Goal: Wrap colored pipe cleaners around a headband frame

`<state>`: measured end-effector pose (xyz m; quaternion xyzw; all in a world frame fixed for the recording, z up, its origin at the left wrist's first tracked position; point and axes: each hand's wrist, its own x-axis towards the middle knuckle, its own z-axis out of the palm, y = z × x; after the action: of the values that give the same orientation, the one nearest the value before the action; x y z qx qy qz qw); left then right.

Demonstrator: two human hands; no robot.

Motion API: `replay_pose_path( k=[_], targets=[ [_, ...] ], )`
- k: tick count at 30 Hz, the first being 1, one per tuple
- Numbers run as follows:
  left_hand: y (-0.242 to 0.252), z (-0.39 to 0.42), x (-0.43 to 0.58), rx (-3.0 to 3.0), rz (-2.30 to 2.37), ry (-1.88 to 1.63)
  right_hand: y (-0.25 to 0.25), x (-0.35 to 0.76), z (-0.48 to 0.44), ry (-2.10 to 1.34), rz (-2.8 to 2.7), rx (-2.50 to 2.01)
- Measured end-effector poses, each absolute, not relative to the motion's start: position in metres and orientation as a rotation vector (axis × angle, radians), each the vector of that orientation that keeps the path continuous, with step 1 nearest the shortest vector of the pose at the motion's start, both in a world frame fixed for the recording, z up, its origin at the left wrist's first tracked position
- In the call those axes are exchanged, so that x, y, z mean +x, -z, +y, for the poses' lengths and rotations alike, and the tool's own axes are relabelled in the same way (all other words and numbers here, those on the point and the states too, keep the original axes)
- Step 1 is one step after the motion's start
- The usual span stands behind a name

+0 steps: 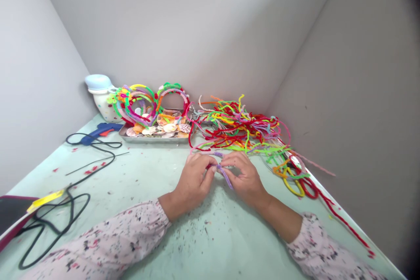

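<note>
A purple pipe cleaner (226, 178) is bent between my two hands, just above the middle of the table. My left hand (198, 176) pinches it with thumb and forefinger, and a bit of red shows by those fingertips. My right hand (243, 177) has its fingers closed on the same pipe cleaner from the other side. One short end slants down between the hands, while another purple piece shows behind the fingertips. The fingers hide the rest of it.
Behind my hands lies a tangled heap of colourful pipe cleaners (236, 127). A metal tray (157, 140) holds shells (169, 127) and fuzzy headbands (173, 89). To the left are a blue glue gun (95, 133), its dark cord (78, 181) and a white bottle (105, 103). Walls rise behind and at both sides.
</note>
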<state>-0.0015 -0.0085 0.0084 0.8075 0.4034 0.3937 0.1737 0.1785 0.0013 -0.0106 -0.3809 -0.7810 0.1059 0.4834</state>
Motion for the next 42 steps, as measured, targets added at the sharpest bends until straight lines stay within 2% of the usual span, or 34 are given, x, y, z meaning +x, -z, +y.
replay_pose_path(
  k=[42],
  targets=[
    [-0.0075,-0.0080,-0.0016,2.304,1.156,-1.103,0.0070,0.1773,-0.0002,-0.362,-1.892,-0.941]
  ],
)
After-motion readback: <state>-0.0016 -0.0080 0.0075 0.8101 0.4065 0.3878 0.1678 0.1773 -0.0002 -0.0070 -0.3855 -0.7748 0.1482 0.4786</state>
